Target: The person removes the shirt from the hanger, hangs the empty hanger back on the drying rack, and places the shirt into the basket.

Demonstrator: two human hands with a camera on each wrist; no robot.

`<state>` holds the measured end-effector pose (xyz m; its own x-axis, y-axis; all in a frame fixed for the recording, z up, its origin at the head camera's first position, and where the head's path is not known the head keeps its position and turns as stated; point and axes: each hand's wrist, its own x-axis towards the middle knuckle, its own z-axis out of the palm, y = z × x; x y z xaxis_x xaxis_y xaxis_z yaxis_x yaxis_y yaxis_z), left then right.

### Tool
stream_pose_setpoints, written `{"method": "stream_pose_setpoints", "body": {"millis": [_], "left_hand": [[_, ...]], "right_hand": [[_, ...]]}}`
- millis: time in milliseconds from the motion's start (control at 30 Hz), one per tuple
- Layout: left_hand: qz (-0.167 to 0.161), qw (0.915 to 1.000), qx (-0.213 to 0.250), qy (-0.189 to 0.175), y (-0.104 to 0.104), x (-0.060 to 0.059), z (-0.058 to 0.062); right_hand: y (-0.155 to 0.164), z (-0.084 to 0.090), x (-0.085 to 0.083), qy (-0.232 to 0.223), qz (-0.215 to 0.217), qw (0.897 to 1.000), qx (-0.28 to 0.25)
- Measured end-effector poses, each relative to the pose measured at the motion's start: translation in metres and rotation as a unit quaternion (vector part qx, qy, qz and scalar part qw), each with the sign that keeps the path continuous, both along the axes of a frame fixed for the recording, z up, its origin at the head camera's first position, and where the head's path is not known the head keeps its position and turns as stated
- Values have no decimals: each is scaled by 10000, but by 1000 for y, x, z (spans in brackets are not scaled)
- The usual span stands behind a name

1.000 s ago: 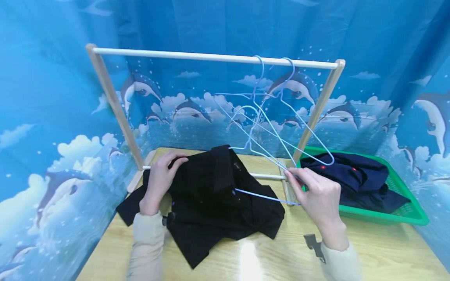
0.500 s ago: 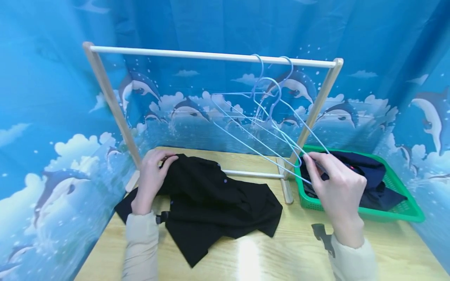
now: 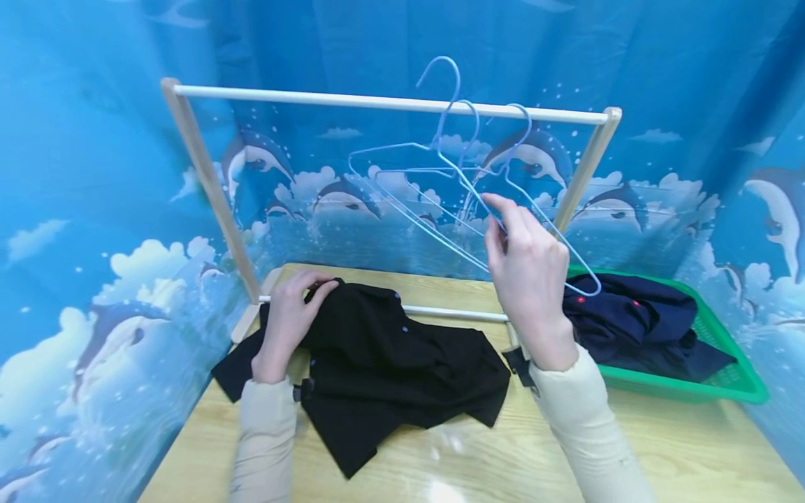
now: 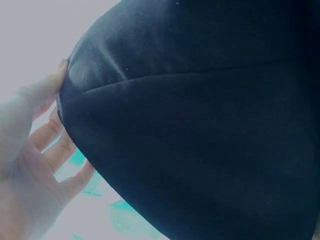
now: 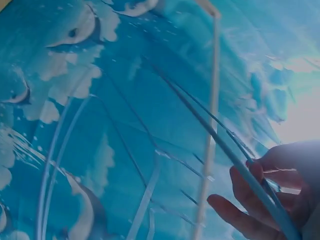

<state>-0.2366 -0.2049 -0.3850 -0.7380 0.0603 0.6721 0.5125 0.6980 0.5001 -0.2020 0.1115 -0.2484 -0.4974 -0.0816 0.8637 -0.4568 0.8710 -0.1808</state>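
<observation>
My left hand (image 3: 289, 318) pinches the upper left part of a black shirt (image 3: 402, 377) and lifts it a little off the table. In the left wrist view the dark cloth (image 4: 190, 135) is held at its edge between thumb and fingers. My right hand (image 3: 531, 272) grips a light blue wire hanger (image 3: 440, 152) by its right side, raised in front of the rack. The hanger's hook stands above the rail, and I cannot tell whether it touches it. In the right wrist view the fingers (image 5: 227, 212) are around the hanger's wire (image 5: 225, 150).
A wooden rack with a white rail (image 3: 283, 96) stands at the back. Two more blue hangers hang on its right part, one by this hook (image 3: 525, 122). A green basket (image 3: 732, 356) with dark navy clothes (image 3: 635, 321) sits at the right on the wooden table (image 3: 503, 461).
My right hand has drawn the hanger out of the shirt's neck, first to the right, then up and left to the rail. The shirt's collar has sunk down. The left hand keeps its hold.
</observation>
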Motion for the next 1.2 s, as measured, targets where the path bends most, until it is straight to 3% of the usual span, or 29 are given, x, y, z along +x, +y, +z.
{"method": "stream_pose_setpoints", "body": {"millis": [233, 500, 667, 833, 1067, 1200], "left_hand": [[-157, 9997, 83, -184, 9, -2, -1], [-196, 9992, 142, -317, 13, 1, -1], [-240, 9993, 130, -273, 13, 1, 0], [-242, 9994, 88, -232, 12, 1, 0], [-338, 9991, 1, -264, 17, 5, 3], [-514, 9986, -124, -48, 27, 9, 8]], "right_hand": [[-17, -14, -37, -105, 3, 9994, 328], [-18, -40, -50, -123, -178, 9980, 586], [-18, -44, -47, 225, -259, 9977, 585], [-24, -47, -36, 688, -42, 9951, 708], [-42, -63, -13, 1059, 792, 9877, 840], [-55, -83, -5, 869, 1362, 9829, 878]]}}
